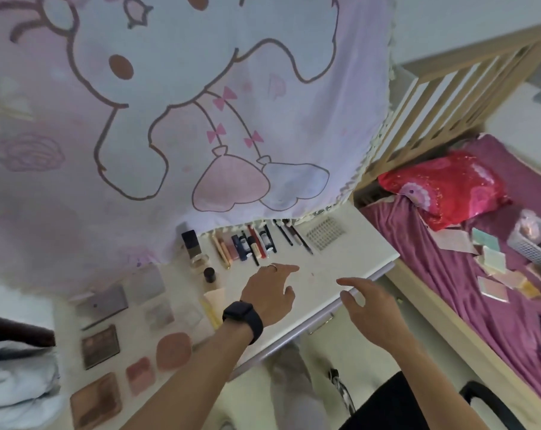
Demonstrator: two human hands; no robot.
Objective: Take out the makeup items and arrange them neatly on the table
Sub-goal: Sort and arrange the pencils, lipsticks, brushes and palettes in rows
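A person's left hand (270, 293), with a dark watch (242, 318) on the wrist and a ring on one finger, hovers over a white table (340, 262) with its fingers spread loosely, holding nothing. The right hand (371, 308) hangs at the table's near edge, fingers relaxed and empty. Just beyond the left fingertips lies a row of tubes (247, 243), pencils (290, 234) and a lash tray (325, 232), partly under the hem of a cartoon-print curtain (200, 103). Two bottles (192, 243) stand left of the row. Palettes (101, 346) and a round pink compact (173, 350) lie well left of the hands. A bed (449, 290) with a red pillow (443, 187) stands to the right.
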